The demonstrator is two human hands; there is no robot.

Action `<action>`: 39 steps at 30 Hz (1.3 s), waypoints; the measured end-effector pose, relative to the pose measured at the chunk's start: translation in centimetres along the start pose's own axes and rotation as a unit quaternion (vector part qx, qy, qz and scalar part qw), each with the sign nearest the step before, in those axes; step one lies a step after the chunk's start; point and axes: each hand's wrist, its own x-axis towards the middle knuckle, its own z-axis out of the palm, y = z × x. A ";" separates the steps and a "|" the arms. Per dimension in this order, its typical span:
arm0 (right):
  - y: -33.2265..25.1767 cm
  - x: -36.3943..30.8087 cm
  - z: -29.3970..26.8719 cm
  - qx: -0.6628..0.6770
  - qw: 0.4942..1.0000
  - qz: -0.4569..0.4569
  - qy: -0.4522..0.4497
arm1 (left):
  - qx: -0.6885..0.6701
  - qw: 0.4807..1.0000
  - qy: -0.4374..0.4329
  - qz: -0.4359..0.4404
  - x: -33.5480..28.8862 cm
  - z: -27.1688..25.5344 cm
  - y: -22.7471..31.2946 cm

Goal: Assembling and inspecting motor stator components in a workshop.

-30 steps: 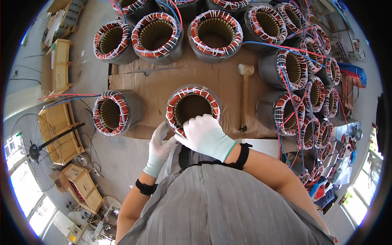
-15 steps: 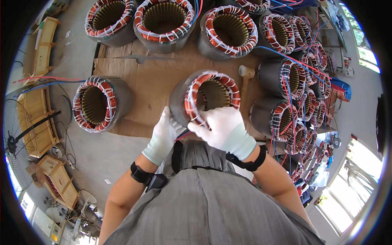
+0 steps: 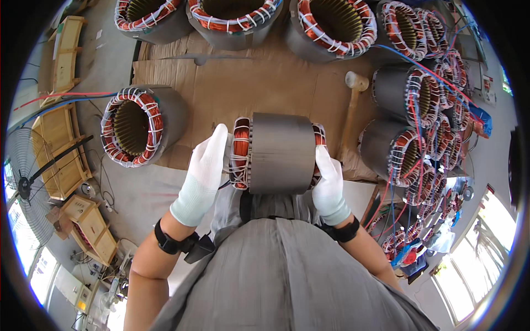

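Observation:
A grey motor stator (image 3: 282, 154) lies on its side in front of me, with orange, white-laced windings showing at both ends. My left hand (image 3: 203, 161), in a white glove, is beside the left winding (image 3: 240, 153). Its fingers are stretched out and its thumb side is close to the lacing; whether they touch is unclear. At the other end, my gloved right hand (image 3: 330, 185) grips the winding, its inner fingers partly hidden by the stator. A dark lead runs from the stator's lower left.
Brown cardboard (image 3: 243, 83) lies under the work. Another stator (image 3: 132, 127) with red and blue leads stands at left, and several more line the back and right. A mallet (image 3: 353, 102) lies right of centre. Wooden crates (image 3: 63, 151) and a fan (image 3: 25, 187) are far left.
The stator has tipped from facing up onto its side, its axis now left to right. My right hand has moved from its near rim to its right end. The view has shifted.

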 end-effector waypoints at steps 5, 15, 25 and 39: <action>0.1 0.8 -1.6 -0.028 0.999 0.008 -0.026 | -0.052 0.997 0.031 0.054 -0.4 1.2 -0.9; 0.7 2.0 -2.6 -0.125 0.992 0.006 -0.028 | 0.299 0.869 0.162 0.359 -3.3 0.8 -2.8; -2.8 4.6 -0.4 -0.059 0.994 0.095 0.003 | 0.387 0.878 -0.024 0.282 -5.8 0.8 -8.5; -4.5 5.9 0.7 -0.027 0.993 0.105 0.046 | 0.094 0.972 0.080 0.203 -0.5 1.1 -9.8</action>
